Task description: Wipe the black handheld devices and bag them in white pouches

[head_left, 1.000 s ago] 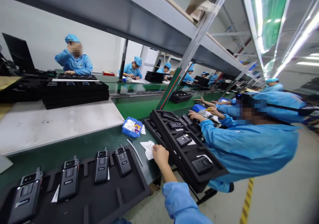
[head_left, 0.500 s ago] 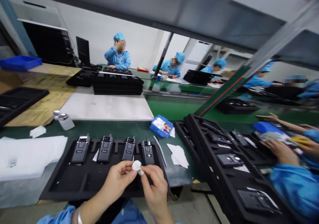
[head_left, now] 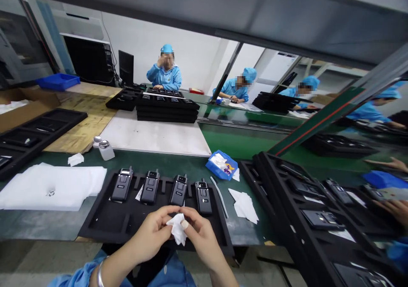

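- A crumpled white tissue [head_left: 177, 230] is held by the left hand [head_left: 152, 232] and the right hand [head_left: 204, 237], over the front part of the black tray [head_left: 110, 222]
- The fingers of both hands are pinched on the tissue, one hand at each side
- The step in hand looks like the bunching up of the tissue
- For the next move, a soft pinch seems to be needed, as the tissue looks thin
- Four black radios [head_left: 179, 190] are set in the tray, just past the hands
- More white sheets [head_left: 245, 206] are laid on the desk [head_left: 165, 161], to the right of the tray
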{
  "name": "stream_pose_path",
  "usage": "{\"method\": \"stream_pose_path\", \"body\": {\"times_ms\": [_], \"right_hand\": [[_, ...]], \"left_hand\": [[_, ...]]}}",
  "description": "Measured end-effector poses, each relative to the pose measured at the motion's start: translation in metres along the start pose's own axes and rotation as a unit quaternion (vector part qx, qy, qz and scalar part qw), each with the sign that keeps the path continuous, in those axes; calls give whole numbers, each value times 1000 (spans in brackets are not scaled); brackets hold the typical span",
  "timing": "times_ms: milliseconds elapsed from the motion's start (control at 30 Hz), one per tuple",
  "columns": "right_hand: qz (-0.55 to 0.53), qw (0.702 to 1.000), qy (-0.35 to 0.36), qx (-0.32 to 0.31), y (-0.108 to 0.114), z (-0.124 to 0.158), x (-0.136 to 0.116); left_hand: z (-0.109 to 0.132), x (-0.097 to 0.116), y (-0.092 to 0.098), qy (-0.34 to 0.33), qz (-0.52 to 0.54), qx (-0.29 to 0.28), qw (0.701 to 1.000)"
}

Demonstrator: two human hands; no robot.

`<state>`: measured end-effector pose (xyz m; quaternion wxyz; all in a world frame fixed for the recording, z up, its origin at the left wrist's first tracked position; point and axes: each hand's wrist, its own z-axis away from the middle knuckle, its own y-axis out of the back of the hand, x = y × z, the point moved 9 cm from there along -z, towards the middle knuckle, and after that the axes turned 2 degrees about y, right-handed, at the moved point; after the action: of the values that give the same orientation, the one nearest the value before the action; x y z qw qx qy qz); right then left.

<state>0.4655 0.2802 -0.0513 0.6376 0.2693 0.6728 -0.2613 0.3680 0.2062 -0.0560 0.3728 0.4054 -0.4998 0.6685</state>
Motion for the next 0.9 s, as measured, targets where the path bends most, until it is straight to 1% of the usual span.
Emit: {"method": "stream_pose_path", "body": {"times_ms": [67,100,133,200,300,400,467,600,767,833,867,900], "right_hand": [[-69,995,-54,-38,-11,0,11],[-94,992,-70,-44,-14,0,14],[-113,990,-77,-37,-15,0,16],[-136,988,-79,8,-9,0,18],[-163,979,-92,84,1,2,22],[-212,963,-117,114,2,4,26],[-246,952,-131,123,1,5,28],[-297,934,-145,139,0,9,29],[-327,923,-158,127,-1,11,32],[-331,920,-161,133,1,11,33],[-331,920,-161,137,2,11,34],[-330,920,-159,139,3,11,33]], "left_hand": [[2,2,-1,-4,3,-13,1000],[3,2,0,-4,9,-18,1000],[3,1,0,1,19,-23,1000],[2,-4,3,28,49,-24,998],[1,-14,12,82,114,10,990],[2,-17,19,98,148,25,984],[2,-14,22,86,133,30,987],[2,-8,28,59,95,62,992],[1,-7,33,52,66,71,994],[1,-1,39,9,-3,83,997],[3,7,42,-32,-66,96,993],[6,18,43,-83,-144,113,980]]}}
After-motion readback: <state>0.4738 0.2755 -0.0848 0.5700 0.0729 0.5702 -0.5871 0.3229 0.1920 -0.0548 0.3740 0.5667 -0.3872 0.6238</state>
